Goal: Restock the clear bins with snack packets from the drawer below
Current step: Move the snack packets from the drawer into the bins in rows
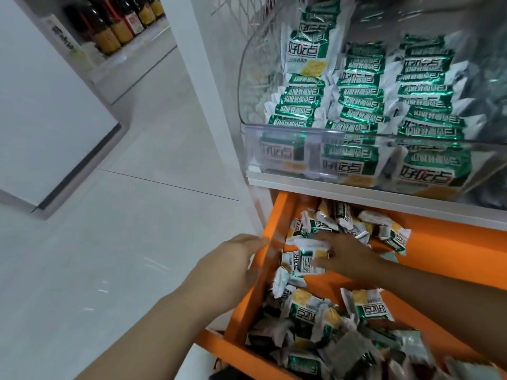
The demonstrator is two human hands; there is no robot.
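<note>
Snack packets lie loose in a jumbled heap in the orange drawer, which is pulled out below the white shelf. The right hand reaches in over the heap, fingers spread. One white packet sits between fingertips and thumb, but motion blur hides whether they pinch it. The left hand rests against the drawer's left wall with fingers loosely extended, holding nothing. The packets are small pillow-shaped wrappers, glossy white and green with a yellow patch and crimped ends. On the shelf above stands the clear bin of transparent plastic with rounded corners. It holds matching packets in three tidy rows, overlapping like tiles. Pale floor tiles stretch away to the left.
</note>
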